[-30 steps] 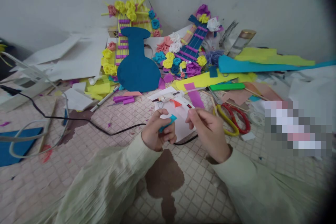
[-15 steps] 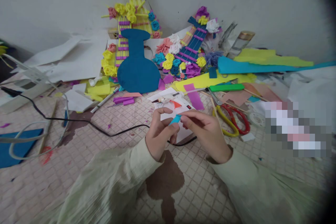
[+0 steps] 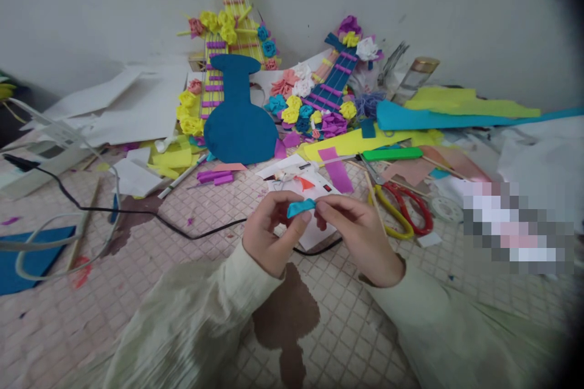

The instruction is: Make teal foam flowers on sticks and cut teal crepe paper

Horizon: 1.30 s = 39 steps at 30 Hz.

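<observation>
Turquoise, small and slightly crinkled, the paper strip is held up above the table, bridging the short gap between the fingers of both hands. The left hand has its thumb and forefinger curled towards each other and nearly closed, with the near end and middle of the strip caught between them. The right hand brings thumb and forefinger together in a pinch at the strip's other end, with its remaining fingers folded in underneath. Just beyond both sets of fingers lies a white tool with a red switch and an orange trigger, probably a glue gun, though the hands and clutter make it hard to read. White paper shows directly below the fingertips, and a black cord runs off to the left of the left fingers. Near the right fingers, on their right, rest scissors with red handles and another pair of yellow handles beside them. Past the fingers, slightly to the right, are a purple strip and a green handle; to the left sit short purple rolls. Farther beyond the left fingers, a dark blue guitar-shaped cutout leans among flower-trimmed pieces, one of them a blue guitar with purple bars.
</observation>
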Motion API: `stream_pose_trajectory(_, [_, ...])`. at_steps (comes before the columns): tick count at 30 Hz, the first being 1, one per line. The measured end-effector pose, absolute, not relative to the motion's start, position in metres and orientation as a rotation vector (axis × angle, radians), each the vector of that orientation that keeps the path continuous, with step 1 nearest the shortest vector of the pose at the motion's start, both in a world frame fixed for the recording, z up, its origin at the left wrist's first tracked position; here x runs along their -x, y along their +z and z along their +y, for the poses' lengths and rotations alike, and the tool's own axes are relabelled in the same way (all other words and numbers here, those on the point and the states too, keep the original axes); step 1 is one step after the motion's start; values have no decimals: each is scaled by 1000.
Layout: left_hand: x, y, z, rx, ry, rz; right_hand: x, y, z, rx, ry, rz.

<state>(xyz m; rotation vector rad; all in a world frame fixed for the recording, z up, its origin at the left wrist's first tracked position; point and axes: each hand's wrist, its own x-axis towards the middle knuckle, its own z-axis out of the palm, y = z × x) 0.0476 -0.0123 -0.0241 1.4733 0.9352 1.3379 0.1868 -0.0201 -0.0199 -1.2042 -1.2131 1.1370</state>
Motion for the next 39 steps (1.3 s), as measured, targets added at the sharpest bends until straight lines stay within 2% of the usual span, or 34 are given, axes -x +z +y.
stream_pose_trajectory(10, [-47, -18, -9, -1474, 1525, 941, -199, -20, -6, 1341, 905, -1406])
stream_pose_trajectory(17, [-45, -21, -9, -1574, 1455, 936, -192, -10, -10, 1143, 1080, -1584])
stream_pose_trajectory(30, [-39, -15, 4, -1183, 1589, 901, -216, -35, 24, 1651, 382, -1792])
stream_pose_trajectory(39, [-26, 1, 12, -1169, 1754, 874, -205, -36, 42, 1688, 276, -1923])
